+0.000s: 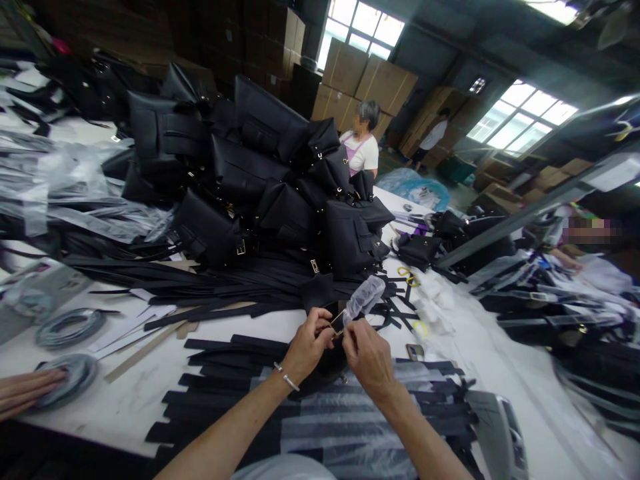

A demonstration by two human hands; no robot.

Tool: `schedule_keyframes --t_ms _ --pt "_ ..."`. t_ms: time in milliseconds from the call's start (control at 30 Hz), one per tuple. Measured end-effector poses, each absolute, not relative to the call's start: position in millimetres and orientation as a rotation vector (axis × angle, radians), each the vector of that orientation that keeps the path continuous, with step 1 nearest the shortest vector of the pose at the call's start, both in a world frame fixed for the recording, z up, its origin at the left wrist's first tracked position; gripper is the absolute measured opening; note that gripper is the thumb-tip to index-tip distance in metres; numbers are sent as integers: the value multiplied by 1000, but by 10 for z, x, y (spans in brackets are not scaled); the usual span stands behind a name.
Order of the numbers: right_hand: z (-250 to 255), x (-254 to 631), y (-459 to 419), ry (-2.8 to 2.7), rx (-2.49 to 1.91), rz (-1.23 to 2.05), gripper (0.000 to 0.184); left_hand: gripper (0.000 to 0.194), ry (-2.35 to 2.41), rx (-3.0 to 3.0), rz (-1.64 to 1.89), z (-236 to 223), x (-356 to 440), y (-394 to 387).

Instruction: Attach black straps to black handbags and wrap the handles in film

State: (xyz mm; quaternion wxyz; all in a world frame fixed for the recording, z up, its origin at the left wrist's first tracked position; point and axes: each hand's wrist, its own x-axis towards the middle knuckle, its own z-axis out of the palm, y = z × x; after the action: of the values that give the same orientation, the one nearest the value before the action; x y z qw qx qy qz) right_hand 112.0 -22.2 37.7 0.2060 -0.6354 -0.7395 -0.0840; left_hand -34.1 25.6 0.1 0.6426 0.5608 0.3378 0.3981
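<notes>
Over a small black bag [327,367], my left hand [309,343] pinches a thin gold-coloured metal frame [338,320]. My right hand [369,353] is closed close beside it, with fingertips at the frame's right side and at the lower end of a crumpled clear plastic wrap [365,297]. The wrap sticks up above my right fingers. What exactly the right fingertips grip is too small to tell. Beneath both forearms lie rows of black straps [225,393], partly covered by clear film.
Black bags with gold buckles [260,173] are heaped ahead, behind loose black straps [210,287]. At left, another person's hand [35,390] rests on a coiled strap [75,377]. A grey device [495,427] stands at right. A person [363,147] is beyond the heap.
</notes>
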Motion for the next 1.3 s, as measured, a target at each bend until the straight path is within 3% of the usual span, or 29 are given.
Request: schedule_keyframes --t_ms 300,500,867,967,1167,1300 --pt "469 1031 -121 -2257 -1686 -86 15 54 793 1631 908 -101 -250 188" --pt "472 1039 -246 -2010 -1690 122 13 46 762 1433 934 -54 -315 278" --pt "434 1158 -110 -1978 -1872 -88 15 29 736 1369 900 -25 -314 331" --pt "423 1139 -91 -1873 -1877 123 16 22 745 1323 909 -35 -296 338" --pt "358 1098 -40 -1006 -1803 1087 31 14 849 1294 909 -93 -267 327" --pt "192 1070 -68 -923 -1679 1142 36 13 881 1373 922 -145 -322 290"
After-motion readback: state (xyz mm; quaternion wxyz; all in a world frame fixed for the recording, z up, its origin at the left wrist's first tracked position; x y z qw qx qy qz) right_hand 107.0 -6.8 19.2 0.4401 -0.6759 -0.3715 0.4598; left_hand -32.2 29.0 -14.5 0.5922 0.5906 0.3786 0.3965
